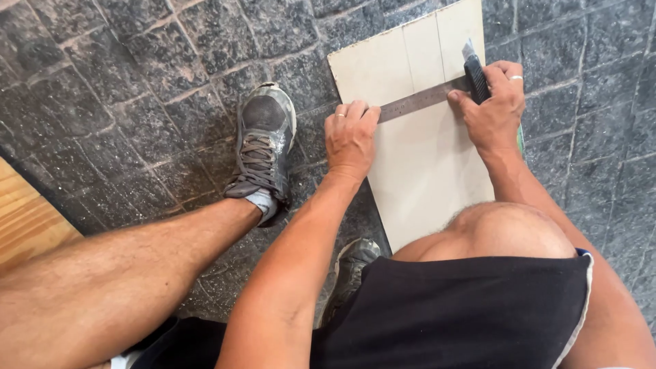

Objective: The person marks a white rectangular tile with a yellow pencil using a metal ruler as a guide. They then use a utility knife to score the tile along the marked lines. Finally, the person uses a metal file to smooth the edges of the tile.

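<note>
Steel ruler (pixel 420 99) across pale tile (pixel 424 171)

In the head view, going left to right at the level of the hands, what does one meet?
Grey shoe → left hand, pressing the metal ruler → right hand holding a utility knife, all over a pale tile.

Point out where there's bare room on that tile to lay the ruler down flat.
The pale tile is bare in its near half, between the left hand and the raised knee. A smaller bare patch lies at its far left corner, beyond the metal ruler. The far right edge is crowded: the right hand holds a utility knife against the ruler.
</note>
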